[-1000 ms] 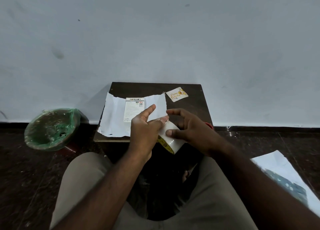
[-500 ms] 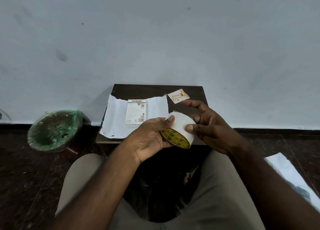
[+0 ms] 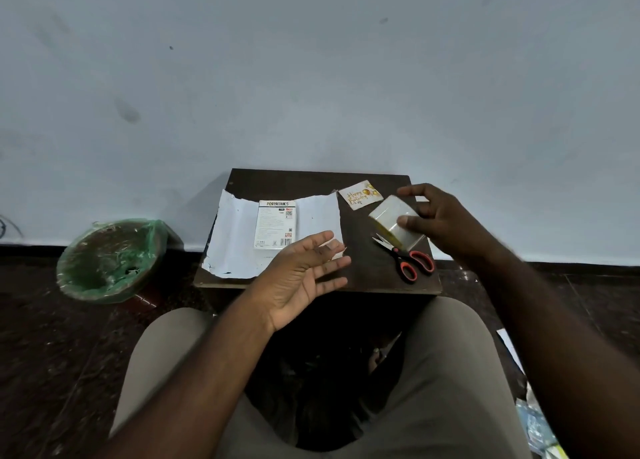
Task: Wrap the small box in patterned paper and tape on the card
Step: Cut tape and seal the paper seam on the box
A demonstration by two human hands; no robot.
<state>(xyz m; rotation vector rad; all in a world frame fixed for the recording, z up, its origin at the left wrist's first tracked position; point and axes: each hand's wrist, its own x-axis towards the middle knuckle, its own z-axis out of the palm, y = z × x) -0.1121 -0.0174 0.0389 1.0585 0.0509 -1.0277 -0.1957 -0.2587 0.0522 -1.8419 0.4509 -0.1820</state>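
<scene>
Against a pale wall [image 3: 311, 77] at 12 o'clock, a low dark table [image 3: 311, 181] sits before a seated person's knees. Off the table at 9 o'clock, a bin [image 3: 110, 257] with a green liner stands on the floor. A paper sheet [image 3: 239, 247], white side up, covers the table's 9 o'clock half, its long axis running 9 to 3 and its left edge reaching the table's edge. The left hand [image 3: 301, 278] hovers at 6 o'clock, palm up, fingers straight and spread, holding nothing. The right hand [image 3: 446, 219], well apart at 2 o'clock, grips a tape roll [image 3: 393, 221] between thumb and fingers. The small box [image 3: 276, 224] lies flat mid-sheet, long axis 12 to 6, brand name at the 12 end. Bare tabletop at 3 o'clock holds red-handled scissors [image 3: 408, 259], blades pointing to 10, handles near the front edge. A birthday card [image 3: 360, 194] lies at 1 o'clock, just beside the sheet's corner.
</scene>
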